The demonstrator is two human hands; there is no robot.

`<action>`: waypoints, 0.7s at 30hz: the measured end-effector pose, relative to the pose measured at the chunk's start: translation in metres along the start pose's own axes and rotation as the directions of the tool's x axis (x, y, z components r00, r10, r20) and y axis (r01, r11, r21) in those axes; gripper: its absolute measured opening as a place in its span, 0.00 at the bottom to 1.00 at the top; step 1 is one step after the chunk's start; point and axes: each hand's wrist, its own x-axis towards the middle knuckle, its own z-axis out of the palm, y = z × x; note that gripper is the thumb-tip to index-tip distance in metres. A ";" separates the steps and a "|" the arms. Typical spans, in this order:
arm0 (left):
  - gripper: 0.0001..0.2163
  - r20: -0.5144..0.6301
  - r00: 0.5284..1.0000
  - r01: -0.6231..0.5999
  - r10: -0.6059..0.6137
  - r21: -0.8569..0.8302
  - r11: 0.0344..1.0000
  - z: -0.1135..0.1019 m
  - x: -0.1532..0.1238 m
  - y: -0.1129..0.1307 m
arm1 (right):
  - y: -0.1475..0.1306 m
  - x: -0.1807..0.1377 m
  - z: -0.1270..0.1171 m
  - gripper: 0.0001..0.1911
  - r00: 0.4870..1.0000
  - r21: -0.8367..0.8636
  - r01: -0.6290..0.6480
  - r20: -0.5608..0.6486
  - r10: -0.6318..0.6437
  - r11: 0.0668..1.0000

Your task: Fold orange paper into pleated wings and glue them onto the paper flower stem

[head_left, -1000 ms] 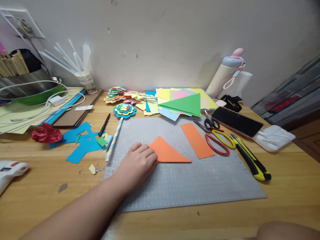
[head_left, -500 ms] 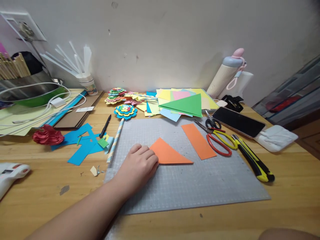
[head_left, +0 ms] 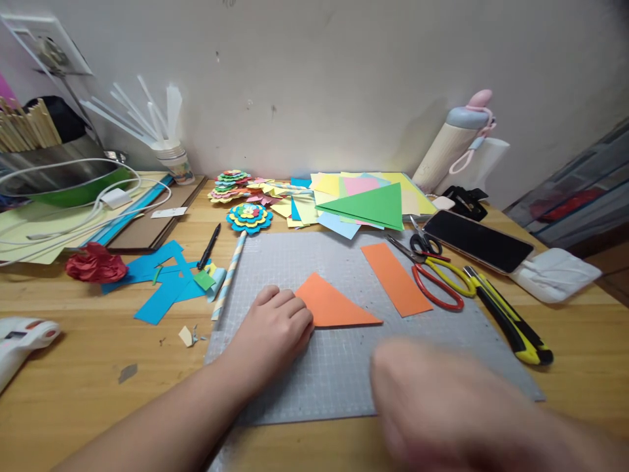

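My left hand point(head_left: 275, 328) lies on the grey cutting mat point(head_left: 354, 387), its curled fingers pressing the left corner of a folded orange paper triangle point(head_left: 334, 307). A separate orange paper strip point(head_left: 396, 278) lies on the mat to the right of the triangle. My right hand point(head_left: 442, 400) is a motion-smeared blur above the mat's near right part, below the triangle and holding nothing that I can make out; its fingers do not show clearly.
Red-and-yellow scissors point(head_left: 435, 278), small black scissors point(head_left: 422, 244) and a yellow-black utility knife point(head_left: 511, 321) lie at the mat's right edge, with a phone point(head_left: 476, 241) behind. Coloured paper sheets point(head_left: 363, 200) and paper flowers point(head_left: 248, 217) sit at the back; blue scraps point(head_left: 157, 282), a pen point(head_left: 209, 246) and a glue gun point(head_left: 22, 341) lie left.
My right hand has come up from the lower right edge into view over the mat, moving fast. My left hand stays on the triangle's corner.
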 end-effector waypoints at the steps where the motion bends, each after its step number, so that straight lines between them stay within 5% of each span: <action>1: 0.10 0.003 1.000 0.003 -0.003 -0.004 1.000 0.001 0.000 0.000 | 0.010 0.010 0.003 0.05 0.999 -0.009 0.027 0.017 -0.027 1.000; 7: 0.08 0.013 1.000 0.010 -0.010 -0.020 1.000 0.004 -0.001 -0.001 | 0.047 0.040 0.028 0.02 0.990 -0.119 0.033 0.137 -0.016 0.992; 16: 0.08 0.044 0.996 0.085 -0.082 -0.067 0.994 0.004 0.000 0.002 | 0.050 0.037 0.040 0.05 0.995 -0.146 0.029 0.096 -0.015 0.989; 21: 0.05 0.083 0.977 0.208 -0.195 -0.199 0.958 0.002 0.000 0.003 | 0.045 0.041 0.038 0.03 0.990 -0.043 -0.104 0.088 0.107 0.994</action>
